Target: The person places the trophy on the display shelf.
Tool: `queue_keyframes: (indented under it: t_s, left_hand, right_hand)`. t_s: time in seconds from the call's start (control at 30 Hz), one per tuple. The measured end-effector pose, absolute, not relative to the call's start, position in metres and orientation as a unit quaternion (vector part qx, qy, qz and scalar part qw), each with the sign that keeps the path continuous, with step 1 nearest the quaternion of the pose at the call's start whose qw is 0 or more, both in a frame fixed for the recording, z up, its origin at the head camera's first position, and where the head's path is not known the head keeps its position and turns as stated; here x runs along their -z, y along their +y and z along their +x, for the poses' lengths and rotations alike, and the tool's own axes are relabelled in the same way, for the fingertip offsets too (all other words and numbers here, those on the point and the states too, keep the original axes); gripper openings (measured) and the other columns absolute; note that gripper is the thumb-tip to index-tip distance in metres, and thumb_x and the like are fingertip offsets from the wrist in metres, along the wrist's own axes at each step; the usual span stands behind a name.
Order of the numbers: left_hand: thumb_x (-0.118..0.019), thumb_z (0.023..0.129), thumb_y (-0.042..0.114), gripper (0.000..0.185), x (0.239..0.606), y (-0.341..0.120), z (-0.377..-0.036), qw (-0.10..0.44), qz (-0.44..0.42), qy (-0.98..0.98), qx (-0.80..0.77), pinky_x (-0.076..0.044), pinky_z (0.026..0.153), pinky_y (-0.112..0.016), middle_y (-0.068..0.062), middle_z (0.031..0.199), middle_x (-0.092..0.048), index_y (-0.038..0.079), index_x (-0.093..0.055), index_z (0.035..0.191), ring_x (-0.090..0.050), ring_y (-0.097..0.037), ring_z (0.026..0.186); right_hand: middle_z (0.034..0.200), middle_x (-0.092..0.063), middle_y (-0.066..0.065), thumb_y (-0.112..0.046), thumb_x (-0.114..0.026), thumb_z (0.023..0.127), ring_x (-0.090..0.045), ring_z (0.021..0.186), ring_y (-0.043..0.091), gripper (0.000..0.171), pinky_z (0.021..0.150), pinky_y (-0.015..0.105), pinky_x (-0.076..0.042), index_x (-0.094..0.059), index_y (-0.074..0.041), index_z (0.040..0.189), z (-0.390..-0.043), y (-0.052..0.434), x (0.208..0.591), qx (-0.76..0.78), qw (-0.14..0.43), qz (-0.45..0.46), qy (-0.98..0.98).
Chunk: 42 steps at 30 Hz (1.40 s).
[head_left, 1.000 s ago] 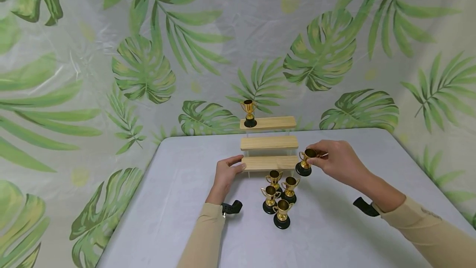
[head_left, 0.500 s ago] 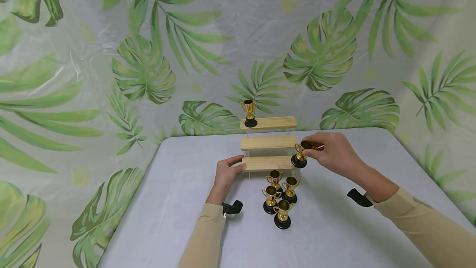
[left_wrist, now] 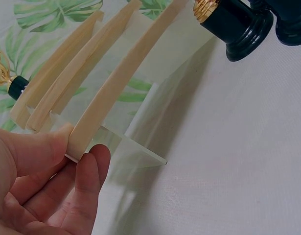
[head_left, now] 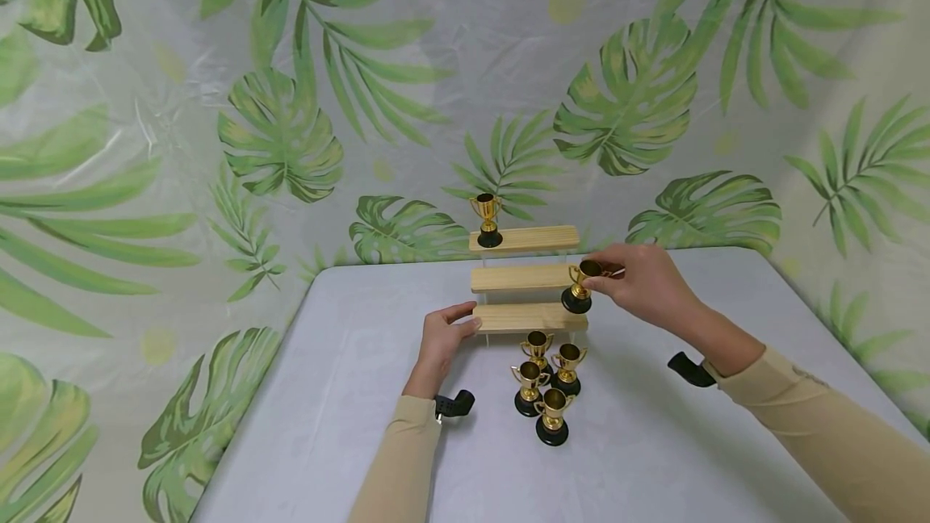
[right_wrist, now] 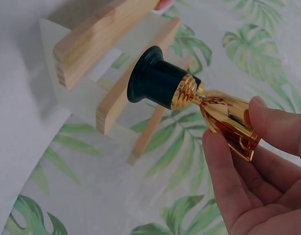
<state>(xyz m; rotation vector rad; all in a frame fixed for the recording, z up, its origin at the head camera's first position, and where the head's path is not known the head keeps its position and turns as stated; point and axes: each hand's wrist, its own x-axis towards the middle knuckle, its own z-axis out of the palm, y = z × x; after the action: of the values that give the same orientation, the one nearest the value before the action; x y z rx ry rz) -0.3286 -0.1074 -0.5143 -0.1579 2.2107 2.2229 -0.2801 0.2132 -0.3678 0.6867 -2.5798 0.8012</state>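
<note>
A three-tier wooden shelf with clear side supports stands on the table. My left hand pinches the left end of its lowest board, thumb on top and fingers beneath, as the left wrist view shows. My right hand holds a small gold trophy by its cup, with the black base pointing down. In the head view this trophy overlaps the right ends of the lower two boards. Another gold trophy stands upright on the left end of the top board.
Several more trophies stand upright in a cluster on the white table, just in front of the shelf. A leaf-patterned curtain hangs behind the table. Each wrist wears a black strap device.
My right hand has moved the trophy left and farther back, from beside the lowest board to over the shelf's right end. My left hand has stayed in place.
</note>
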Motion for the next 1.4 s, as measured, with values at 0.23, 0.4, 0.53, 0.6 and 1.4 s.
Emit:
queue_keyframes:
  t_s: [0.23,0.4,0.53,0.6,1.4]
  left_hand:
    - [-0.079,0.084,-0.001,0.039,0.515,-0.107,-0.329,0.002,-0.051,0.702,-0.71,-0.059,0.08,-0.027,-0.013,0.124,-0.068,0.0,-0.071,0.123,-0.068,-0.019,0.101]
    - [-0.079,0.085,0.0,0.039,0.514,-0.107,-0.329,0.006,-0.052,0.704,-0.709,-0.058,0.08,-0.026,-0.012,0.124,-0.067,0.0,-0.071,0.123,-0.068,-0.019,0.102]
    - [-0.079,0.085,0.0,0.039,0.514,-0.107,-0.329,0.007,-0.053,0.705,-0.707,-0.058,0.079,-0.026,-0.012,0.125,-0.067,0.001,-0.072,0.123,-0.067,-0.018,0.102]
    - [-0.079,0.084,0.0,0.038,0.513,-0.107,-0.329,0.006,-0.053,0.705,-0.707,-0.058,0.078,-0.026,-0.012,0.124,-0.067,0.002,-0.073,0.122,-0.067,-0.018,0.101]
    - [-0.079,0.084,-0.001,0.039,0.515,-0.107,-0.33,-0.001,-0.042,0.704,-0.709,-0.059,0.079,-0.028,-0.013,0.124,-0.068,-0.001,-0.071,0.122,-0.069,-0.019,0.1]
  right_hand:
    - [0.102,-0.074,0.011,-0.021,-0.079,0.09,-0.07,0.087,0.027,0.033,0.07,0.045,-0.06,-0.074,-0.003,0.118,-0.287,0.211,0.362,-0.283,0.165,0.237,-0.915]
    - [0.102,-0.074,0.011,-0.023,-0.078,0.09,-0.07,0.087,0.026,0.035,0.068,0.044,-0.059,-0.074,-0.004,0.119,-0.292,0.209,0.359,-0.279,0.162,0.232,-0.918]
    - [0.101,-0.073,0.01,-0.024,-0.079,0.09,-0.069,0.085,0.025,0.035,0.066,0.043,-0.058,-0.074,-0.004,0.119,-0.295,0.207,0.357,-0.273,0.166,0.234,-0.918]
    - [0.101,-0.073,0.01,-0.024,-0.079,0.09,-0.069,0.084,0.024,0.035,0.066,0.043,-0.058,-0.074,-0.004,0.118,-0.297,0.206,0.356,-0.271,0.171,0.238,-0.917]
    - [0.105,-0.074,0.013,-0.024,-0.08,0.089,-0.069,0.088,0.026,0.037,0.067,0.043,-0.056,-0.074,-0.005,0.12,-0.331,0.191,0.337,-0.288,0.167,0.226,-0.916]
